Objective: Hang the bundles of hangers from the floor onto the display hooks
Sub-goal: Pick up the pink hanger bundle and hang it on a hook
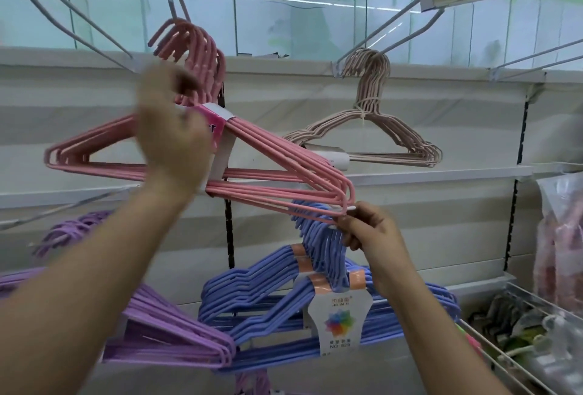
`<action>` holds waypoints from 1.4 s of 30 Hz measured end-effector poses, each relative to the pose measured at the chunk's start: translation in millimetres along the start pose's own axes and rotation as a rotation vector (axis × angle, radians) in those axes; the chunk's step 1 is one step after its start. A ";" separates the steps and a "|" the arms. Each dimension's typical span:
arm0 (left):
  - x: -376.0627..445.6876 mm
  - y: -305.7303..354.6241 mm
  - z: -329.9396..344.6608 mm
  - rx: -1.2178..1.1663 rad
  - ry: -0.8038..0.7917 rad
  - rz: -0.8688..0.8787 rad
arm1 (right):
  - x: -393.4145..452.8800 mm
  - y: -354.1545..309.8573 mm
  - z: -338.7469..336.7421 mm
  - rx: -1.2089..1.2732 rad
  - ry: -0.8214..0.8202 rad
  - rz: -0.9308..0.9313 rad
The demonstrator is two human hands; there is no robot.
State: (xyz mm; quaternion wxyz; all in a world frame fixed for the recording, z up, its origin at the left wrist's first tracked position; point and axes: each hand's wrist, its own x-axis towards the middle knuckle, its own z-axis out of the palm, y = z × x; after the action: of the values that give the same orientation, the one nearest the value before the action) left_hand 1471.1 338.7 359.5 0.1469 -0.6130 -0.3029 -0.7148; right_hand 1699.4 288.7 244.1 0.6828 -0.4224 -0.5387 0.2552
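**Pink hanger bundle held up at the display hooks**

Nearest the camera, the right hand pinched the lower right corner of the pink hanger bundle, fingers curled round its thin bars. The left hand, blurred, gripped the same bundle at its neck, beside the pink-and-white paper band; of the band's print only a letter "r" could be read. The bundle was tilted, right end low, its hook tops level with a white display hook; whether they rested on it could not be told.

Below hung the blue hanger bundles, their white card printed "NO. 829", the rest too small to read. Left of them hung purple hanger bundles. Farther back, a beige hanger bundle hung from its own hook on the wall panel. A wire basket stood at lower right.
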 end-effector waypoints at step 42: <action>-160.6 42.1 78.7 0.423 -0.104 0.282 | -12.6 8.2 10.4 0.293 0.049 0.069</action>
State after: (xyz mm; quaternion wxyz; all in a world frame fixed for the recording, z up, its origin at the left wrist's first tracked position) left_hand 1590.5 328.5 220.3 0.3541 -0.6409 -0.3644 -0.5754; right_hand 1686.7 285.9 231.2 0.7408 -0.3425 -0.4640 0.3443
